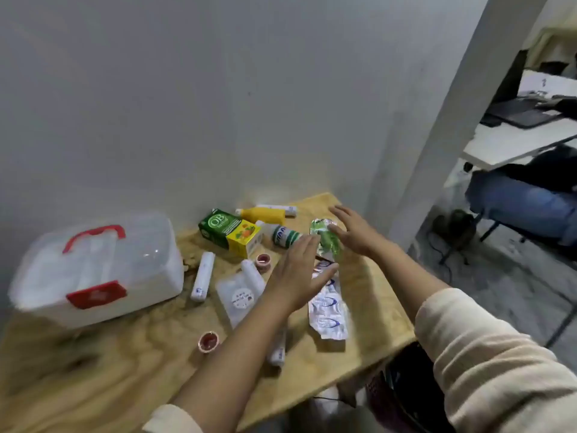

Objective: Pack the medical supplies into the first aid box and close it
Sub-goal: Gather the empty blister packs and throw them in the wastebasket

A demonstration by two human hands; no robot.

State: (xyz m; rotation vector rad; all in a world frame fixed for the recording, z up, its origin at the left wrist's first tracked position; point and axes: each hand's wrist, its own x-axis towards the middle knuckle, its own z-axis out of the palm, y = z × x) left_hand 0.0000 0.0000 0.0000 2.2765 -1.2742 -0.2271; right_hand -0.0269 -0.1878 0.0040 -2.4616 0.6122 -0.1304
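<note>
The white first aid box (103, 270) with red handle and red latch stands shut at the table's left. Supplies lie scattered to its right: a green and yellow carton (229, 234), a yellow bottle (265, 215), a white and green bottle (285, 235), bandage rolls (203, 276), a clear packet (239, 296), small tape rolls (208, 341), a green sachet (326, 240) and silver blister strips (327, 310). My left hand (299, 276) hovers flat and open over the blister strips. My right hand (351, 231) hovers open beside the green sachet. Neither holds anything.
The wooden table (125, 364) stands against a grey wall; its right edge drops off near a pillar (452, 120). Behind the pillar, a seated person's legs (524, 207) and a desk with a laptop (518, 114) are in view.
</note>
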